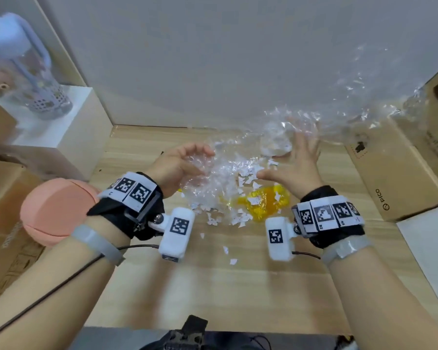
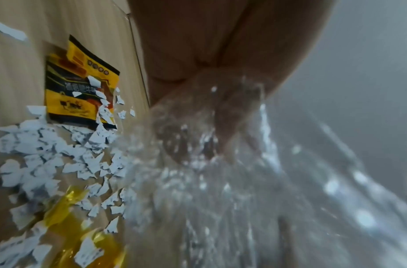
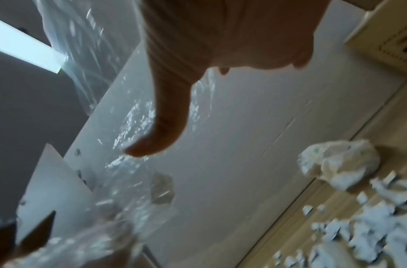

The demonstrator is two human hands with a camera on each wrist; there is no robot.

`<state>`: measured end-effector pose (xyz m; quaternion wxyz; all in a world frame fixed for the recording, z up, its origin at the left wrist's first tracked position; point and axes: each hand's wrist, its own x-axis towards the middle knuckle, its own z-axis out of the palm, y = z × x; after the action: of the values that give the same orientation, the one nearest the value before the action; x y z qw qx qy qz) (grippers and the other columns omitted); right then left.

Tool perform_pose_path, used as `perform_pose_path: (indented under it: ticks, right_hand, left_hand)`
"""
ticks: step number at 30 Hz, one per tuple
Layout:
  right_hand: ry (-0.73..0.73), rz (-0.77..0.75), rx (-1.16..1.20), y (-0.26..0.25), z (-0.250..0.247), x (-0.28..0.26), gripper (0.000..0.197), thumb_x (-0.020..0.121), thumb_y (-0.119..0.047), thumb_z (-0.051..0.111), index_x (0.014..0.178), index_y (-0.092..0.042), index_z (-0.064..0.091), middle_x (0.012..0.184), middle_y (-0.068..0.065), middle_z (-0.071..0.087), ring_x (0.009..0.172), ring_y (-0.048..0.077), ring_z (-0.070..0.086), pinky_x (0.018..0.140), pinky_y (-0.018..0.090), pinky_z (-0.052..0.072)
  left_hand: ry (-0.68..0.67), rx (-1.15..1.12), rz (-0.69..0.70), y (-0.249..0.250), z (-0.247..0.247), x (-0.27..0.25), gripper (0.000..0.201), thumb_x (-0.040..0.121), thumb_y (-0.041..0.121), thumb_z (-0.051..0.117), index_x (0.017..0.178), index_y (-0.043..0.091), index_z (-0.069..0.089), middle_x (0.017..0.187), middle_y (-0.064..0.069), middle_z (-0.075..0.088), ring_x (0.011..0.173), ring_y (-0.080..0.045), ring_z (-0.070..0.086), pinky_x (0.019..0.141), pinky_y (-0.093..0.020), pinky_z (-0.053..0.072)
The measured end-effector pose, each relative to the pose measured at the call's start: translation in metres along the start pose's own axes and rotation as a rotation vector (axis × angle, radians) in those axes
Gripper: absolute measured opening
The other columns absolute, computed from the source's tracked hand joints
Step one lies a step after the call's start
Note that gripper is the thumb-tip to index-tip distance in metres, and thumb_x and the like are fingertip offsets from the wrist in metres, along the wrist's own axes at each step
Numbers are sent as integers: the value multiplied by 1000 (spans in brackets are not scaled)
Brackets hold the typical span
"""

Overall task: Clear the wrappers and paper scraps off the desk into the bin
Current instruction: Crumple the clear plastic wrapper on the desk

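A big sheet of clear plastic wrap (image 1: pixel 344 107) stretches from the desk's middle up to the far right. My left hand (image 1: pixel 185 162) grips its near end, fingers (image 2: pixel 198 130) curled into the film. To the right, my right hand (image 1: pixel 299 160) is spread flat against the wrap, its thumb (image 3: pixel 161 123) straight. Torn white paper scraps (image 1: pixel 240 190) lie between the hands and partly cover a yellow see-through wrapper (image 1: pixel 266 200). A crumpled white ball (image 1: pixel 276 145) sits by the right fingertips. A yellow-and-black snack packet (image 2: pixel 83 87) lies flat beyond the scraps.
A round pink lidded container (image 1: pixel 53 210) stands at the desk's left edge. A white box (image 1: pixel 68 137) bearing a clear bottle (image 1: pixel 31 72) is at back left. A PICO cardboard box (image 1: pixel 402 173) blocks the right side. A grey wall (image 1: pixel 213 59) closes the back.
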<state>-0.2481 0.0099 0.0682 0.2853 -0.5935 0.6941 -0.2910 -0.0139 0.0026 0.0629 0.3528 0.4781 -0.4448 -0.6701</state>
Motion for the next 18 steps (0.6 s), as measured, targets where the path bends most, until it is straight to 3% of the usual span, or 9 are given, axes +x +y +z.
perform_pose_path:
  ticks: [2,3,5,8,10,12,15,16,18]
  right_hand:
    - [-200,-22,174,-7,7,-5,114,54,-17,85,142,-24,14,151,-6,4,139,11,5,109,21,10]
    - [-269,-38,256,-12,13,-8,113,52,-11,86,141,-23,17,145,-9,16,136,9,16,108,18,15]
    - [-339,-101,399,-19,25,-11,104,44,-10,88,132,-27,35,134,-3,43,126,14,41,109,32,33]
    - [-320,-219,499,-22,34,-7,84,43,-20,88,107,-52,45,127,7,51,117,16,52,98,34,44]
    - [-241,-287,413,-21,36,0,65,50,-33,82,105,-45,49,121,6,56,112,17,55,93,32,46]
    - [-151,-330,303,-19,37,7,47,64,-24,76,105,-31,53,109,2,58,103,16,56,87,28,46]
    - [-47,-375,121,-13,35,14,43,70,9,58,105,-16,62,95,-5,52,84,5,49,76,11,42]
    - [-53,-379,56,-12,33,15,40,70,12,54,101,-11,63,90,-7,50,79,3,46,72,12,40]
    - [-212,-408,-77,-9,29,15,31,72,12,52,93,-7,63,85,-9,47,80,8,45,75,18,38]
  left_hand:
    - [-52,49,-1,2,9,2,51,75,-27,39,84,19,60,99,4,58,55,-6,62,51,-21,53]
    - [-68,70,9,4,16,3,52,75,-27,39,85,20,60,99,4,57,59,-6,62,53,-20,53]
    - [-63,108,56,8,33,5,48,77,-25,41,91,18,58,99,3,55,71,-12,60,59,-21,54]
    - [-2,59,79,15,52,9,41,80,-19,43,111,7,51,98,-3,55,80,-18,60,69,-28,55]
    - [-62,-83,25,15,56,10,46,77,-9,51,121,3,46,107,-11,59,91,-25,61,79,-35,54]
    - [-100,-199,-63,13,53,11,69,66,9,65,128,8,36,121,-14,53,107,-27,56,86,-42,53]
    - [100,-153,-67,19,45,9,93,56,27,80,129,27,22,126,-1,44,126,-25,42,94,-55,47]
    - [206,-105,-10,23,40,9,97,56,31,81,131,31,19,128,1,41,128,-24,39,96,-56,44]
    - [341,-2,165,33,29,11,88,60,36,77,129,42,23,144,1,26,133,-21,31,100,-52,37]
